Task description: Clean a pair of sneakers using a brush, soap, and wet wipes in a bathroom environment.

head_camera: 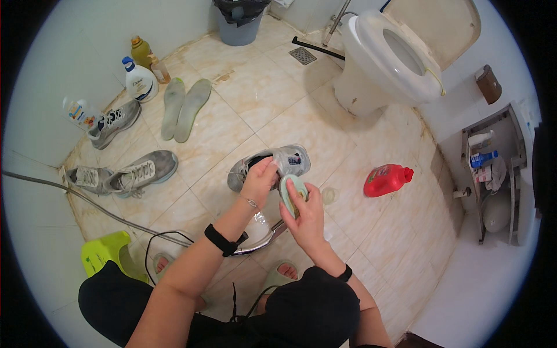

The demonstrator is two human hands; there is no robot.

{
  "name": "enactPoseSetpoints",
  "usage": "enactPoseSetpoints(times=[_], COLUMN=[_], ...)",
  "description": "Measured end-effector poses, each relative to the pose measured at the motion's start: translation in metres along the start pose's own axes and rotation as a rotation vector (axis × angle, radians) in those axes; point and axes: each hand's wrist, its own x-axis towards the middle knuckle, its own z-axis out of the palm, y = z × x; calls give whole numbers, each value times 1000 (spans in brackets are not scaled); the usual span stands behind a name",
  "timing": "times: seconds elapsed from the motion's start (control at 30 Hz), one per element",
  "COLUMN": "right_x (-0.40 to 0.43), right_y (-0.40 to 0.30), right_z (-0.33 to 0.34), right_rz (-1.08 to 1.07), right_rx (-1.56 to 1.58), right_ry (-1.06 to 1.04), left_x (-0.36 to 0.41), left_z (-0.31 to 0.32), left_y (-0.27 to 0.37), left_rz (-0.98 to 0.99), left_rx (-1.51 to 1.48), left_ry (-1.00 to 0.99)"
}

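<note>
My left hand (260,180) grips the tongue or upper of a wet grey sneaker (243,172) on the tiled floor. Beside it, my right hand (304,213) holds a pale green scrubbing brush (289,187) against the shoe's near side; its bristles are hidden. Just right of the brush lies a small clear round cap (329,195). A red plastic bottle (385,179) rests farther right. Below my hands a chrome shower head (265,237) lies on the floor, partly hidden by my left arm.
More grey sneakers (150,169) and two insoles (191,111) lie at left, near a white pump bottle (141,82). A metal hose (109,213) crosses the floor by a lime-green stool (100,252). A toilet (361,82), floor drain (303,56) and grey bin (240,32) stand beyond.
</note>
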Motion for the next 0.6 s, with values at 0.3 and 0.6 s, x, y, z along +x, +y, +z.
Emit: enactPoseSetpoints(times=[0.3, 0.6], right_x=[32, 63], right_y=[-4, -4], right_z=[11, -2], right_rz=[-83, -18], right_rx=[39, 27], right_ry=[70, 81], left_x=[3, -6], left_z=[-14, -3], left_y=[6, -2], left_rz=[-76, -51], left_rx=[-31, -133], left_ry=[66, 71])
